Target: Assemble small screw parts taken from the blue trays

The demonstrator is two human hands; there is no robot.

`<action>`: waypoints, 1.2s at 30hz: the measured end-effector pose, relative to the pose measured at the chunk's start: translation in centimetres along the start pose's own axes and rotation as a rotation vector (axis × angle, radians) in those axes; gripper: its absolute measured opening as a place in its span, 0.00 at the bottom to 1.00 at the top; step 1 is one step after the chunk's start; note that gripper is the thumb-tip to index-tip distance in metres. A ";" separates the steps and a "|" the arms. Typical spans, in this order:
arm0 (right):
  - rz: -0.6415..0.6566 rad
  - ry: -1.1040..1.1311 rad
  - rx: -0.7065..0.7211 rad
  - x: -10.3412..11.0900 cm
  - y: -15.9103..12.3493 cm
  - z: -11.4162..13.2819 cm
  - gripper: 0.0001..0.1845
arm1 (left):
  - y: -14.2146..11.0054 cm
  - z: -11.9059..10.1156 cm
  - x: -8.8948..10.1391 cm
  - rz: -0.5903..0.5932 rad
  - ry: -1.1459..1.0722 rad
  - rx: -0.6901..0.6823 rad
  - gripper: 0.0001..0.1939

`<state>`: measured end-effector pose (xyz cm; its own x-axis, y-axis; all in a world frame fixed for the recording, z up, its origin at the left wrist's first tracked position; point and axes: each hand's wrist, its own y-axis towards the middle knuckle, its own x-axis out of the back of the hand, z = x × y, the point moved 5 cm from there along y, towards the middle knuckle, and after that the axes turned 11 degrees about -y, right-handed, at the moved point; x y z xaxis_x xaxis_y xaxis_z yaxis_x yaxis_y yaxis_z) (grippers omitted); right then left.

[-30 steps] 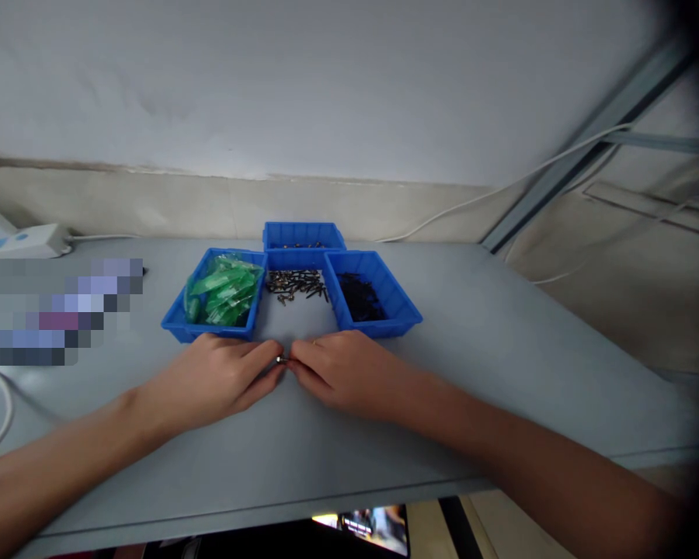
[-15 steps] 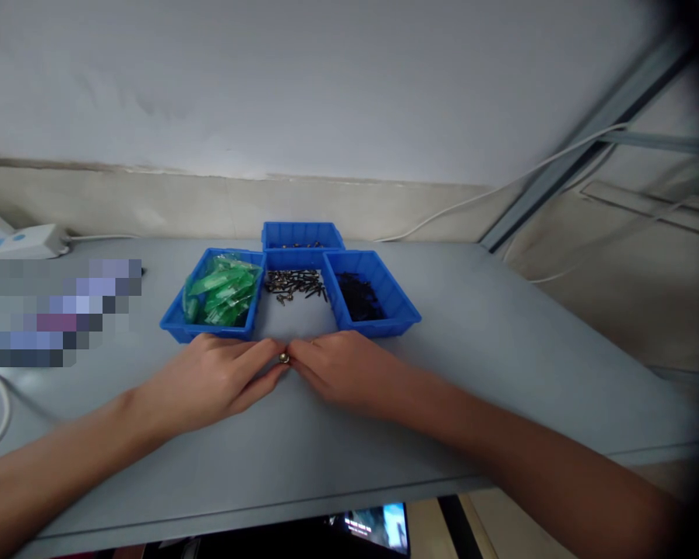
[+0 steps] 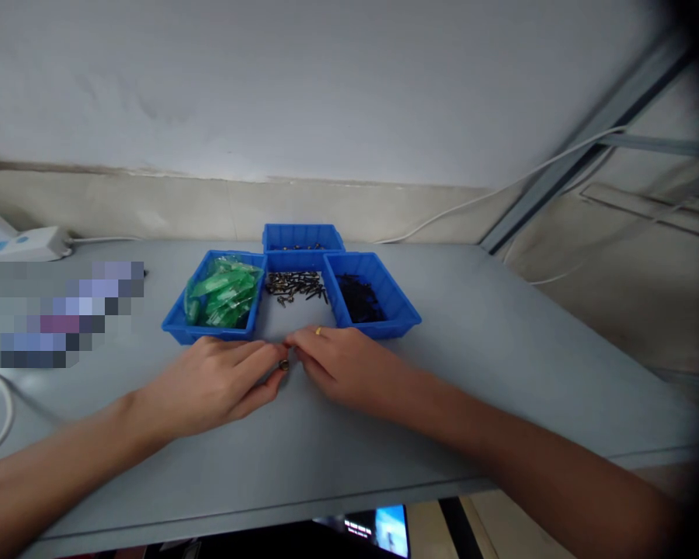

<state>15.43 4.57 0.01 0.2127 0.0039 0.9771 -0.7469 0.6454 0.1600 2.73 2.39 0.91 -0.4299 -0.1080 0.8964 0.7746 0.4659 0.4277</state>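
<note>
Between the thumb and forefinger of my left hand is a small brass-coloured metal piece with a rounded end. My right hand, with a yellow ring on one finger, meets the left fingertips just above that piece. Its fingers are closed in a pinch, and what they hold is hidden. Both hands are over the grey table in front of the trays. Beyond them lies a loose pile of thin dark and brass-coloured pieces, too small to name surely.
A blue tray at left holds green plastic packets. The right blue tray contains black pieces; a back tray has small brass-coloured parts. A power strip and a blurred-out object are at far left.
My right fingertips have lifted and shifted slightly off the brass-coloured piece, and the ring now shows. The piece sits a little lower and has turned in my left fingers.
</note>
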 end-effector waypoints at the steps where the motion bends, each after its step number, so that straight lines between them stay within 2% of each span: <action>1: -0.007 0.002 0.008 0.0 0.0 0.0 0.10 | 0.0 -0.1 0.1 -0.003 0.022 -0.009 0.07; 7: 0.019 -0.021 0.033 0.0 0.2 0.1 0.12 | 0.2 -0.7 0.2 0.027 0.021 -0.080 0.07; 10: 0.028 -0.029 0.029 0.2 0.2 0.1 0.12 | 0.3 -0.5 -0.1 0.060 -0.004 -0.072 0.09; 15: 0.028 -0.053 0.034 0.2 0.2 0.1 0.13 | 0.3 -0.4 0.1 0.025 0.002 -0.059 0.10; 18: 0.034 -0.044 0.021 0.3 0.3 0.1 0.11 | 0.1 -0.3 0.2 0.017 0.001 -0.036 0.10; 25: 0.036 0.152 -0.022 0.6 0.5 0.4 0.08 | -0.2 0.3 0.1 0.015 -0.038 0.025 0.12; 30: 0.060 0.178 -0.023 0.2 0.6 0.3 0.10 | -0.2 0.2 0.0 0.021 -0.007 0.040 0.13; 36: 0.048 0.191 -0.095 0.4 0.4 0.0 0.09 | -0.2 0.5 -0.1 0.067 -0.026 0.108 0.17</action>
<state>15.18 4.81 0.47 0.3006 0.1749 0.9376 -0.6979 0.7104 0.0912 2.40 2.80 0.70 -0.3914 -0.0513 0.9188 0.7486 0.5630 0.3503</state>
